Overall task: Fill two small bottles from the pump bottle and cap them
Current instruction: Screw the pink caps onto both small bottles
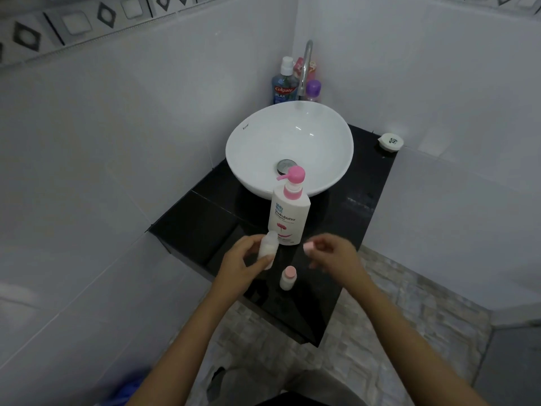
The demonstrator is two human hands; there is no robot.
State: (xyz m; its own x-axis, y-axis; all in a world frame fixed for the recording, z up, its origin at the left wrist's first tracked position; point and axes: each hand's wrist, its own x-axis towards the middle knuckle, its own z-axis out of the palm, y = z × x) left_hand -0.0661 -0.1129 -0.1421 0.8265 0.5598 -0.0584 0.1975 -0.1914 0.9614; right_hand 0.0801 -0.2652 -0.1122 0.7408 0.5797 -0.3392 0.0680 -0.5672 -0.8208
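Note:
A white pump bottle (288, 213) with a pink pump head stands on the black counter (205, 227), in front of the basin. My left hand (243, 263) grips a small uncapped bottle (268, 247) holding white liquid, just left of the pump bottle's base. My right hand (333, 254) pinches a small pink cap (308, 247) between its fingertips, a short way right of that bottle's mouth. A second small bottle (287, 278) with a pink cap on it stands upright on the counter between my hands.
A white bowl basin (254, 148) with a metal drain sits behind the pump bottle. At the back corner stand a chrome tap (304, 68), a blue mouthwash bottle (283, 83) and a purple-capped bottle (313, 90). A small white tub (390, 141) rests at the counter's far right.

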